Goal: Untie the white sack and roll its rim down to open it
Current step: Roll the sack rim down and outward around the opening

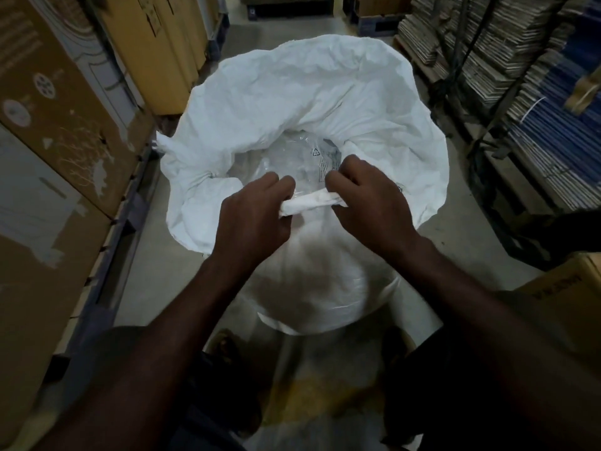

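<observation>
A large white sack (pixel 312 102) of crinkled woven material fills the centre of the frame, standing upright on a grey concrete floor (pixel 153 265) in a narrow aisle. Its mouth faces up toward the camera, open wide, and the loose upper fabric is folded outward into a broad, rumpled collar around the opening. Inside, just above the centre of the frame, lies clear, glossy plastic (pixel 292 164) printed with a recycling symbol and small text too blurred to read. Tall brown cardboard boxes (pixel 55 125), scuffed and torn in places, line the left edge of the frame. On the right stand shelves of flat stacked cardboard (pixel 481 47) beside blue bundles (pixel 553 138). Two bare forearms reach up from the bottom of the frame toward the near edge of the sack. Both hands are seen from the back, knuckles up. The left hand (pixel 252 216) and the right hand (pixel 367 196) each curl their fingers around opposite ends of a short, twisted strip of the sack's rim (pixel 310 203), which runs left to right between them, stretched taut.
</observation>
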A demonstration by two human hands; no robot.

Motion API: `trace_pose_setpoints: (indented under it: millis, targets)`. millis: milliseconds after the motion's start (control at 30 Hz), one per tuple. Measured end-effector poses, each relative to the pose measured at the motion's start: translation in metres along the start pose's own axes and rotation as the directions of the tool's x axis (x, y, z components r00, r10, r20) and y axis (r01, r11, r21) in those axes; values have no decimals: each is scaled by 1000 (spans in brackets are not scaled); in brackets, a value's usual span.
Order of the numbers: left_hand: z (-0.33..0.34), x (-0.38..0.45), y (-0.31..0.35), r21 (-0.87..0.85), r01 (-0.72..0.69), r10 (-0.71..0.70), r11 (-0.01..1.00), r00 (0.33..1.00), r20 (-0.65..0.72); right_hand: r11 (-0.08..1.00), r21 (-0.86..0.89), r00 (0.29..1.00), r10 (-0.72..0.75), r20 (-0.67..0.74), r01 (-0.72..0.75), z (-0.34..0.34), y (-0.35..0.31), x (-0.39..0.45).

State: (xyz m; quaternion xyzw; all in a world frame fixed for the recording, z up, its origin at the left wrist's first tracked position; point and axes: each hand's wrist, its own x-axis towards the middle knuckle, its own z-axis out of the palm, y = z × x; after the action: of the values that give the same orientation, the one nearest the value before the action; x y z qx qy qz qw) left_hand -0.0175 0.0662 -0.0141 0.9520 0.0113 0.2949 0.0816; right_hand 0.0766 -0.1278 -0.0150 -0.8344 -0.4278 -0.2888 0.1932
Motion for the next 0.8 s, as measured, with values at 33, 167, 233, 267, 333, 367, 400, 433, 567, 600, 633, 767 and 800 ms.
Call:
trace_pose_setpoints:
  millis: [33,167,233,267,333,367,400,433,567,600,633,767,800]
  targets:
    - [1,0,2,-30,-27,28,999,999,22,1000,-7,998,20,-66,-21,1,-3,-1]
    - [-3,-5,6,-194,-104,144,976,968,205,997,-61,996,44,-83,-49,18,-7,-15]
    - [-1,-11,6,-124,-112,131,986,979,158,995,-102,994,-3,-107,-8,23,-6,-14]
    - [1,-11,4,-83,-97,106,992,988,116,991,-131,992,-41,-116,26,24,-7,-13]
    - [7,-12,0,-39,-59,62,998,994,89,983,-172,989,-84,-121,63,27,-9,-14]
    - [12,-13,0,-28,-48,50,998,994,92,982,-173,989,-96,-111,76,27,-10,-15]
    - [17,-15,2,-16,-33,35,999,994,103,982,-158,990,-116,-85,102,27,-8,-15]
    - [21,-17,3,-14,-11,12,1000,993,116,982,-124,989,-147,-34,141,29,-5,-17]
    - [30,-17,2,-83,36,-23,996,989,149,975,20,954,-221,202,222,34,10,-22]
    - [32,-17,-1,-116,24,-5,993,987,162,975,38,952,-224,209,221,34,11,-23]
    - [31,-18,-2,-164,24,9,986,980,198,978,45,959,-209,190,204,32,12,-23]
    - [26,-26,5,-382,183,11,906,892,452,1000,-12,1000,-10,27,11,19,13,-19]
    - [28,-24,2,-419,265,-25,869,868,496,999,-12,999,38,18,-38,16,12,-19]
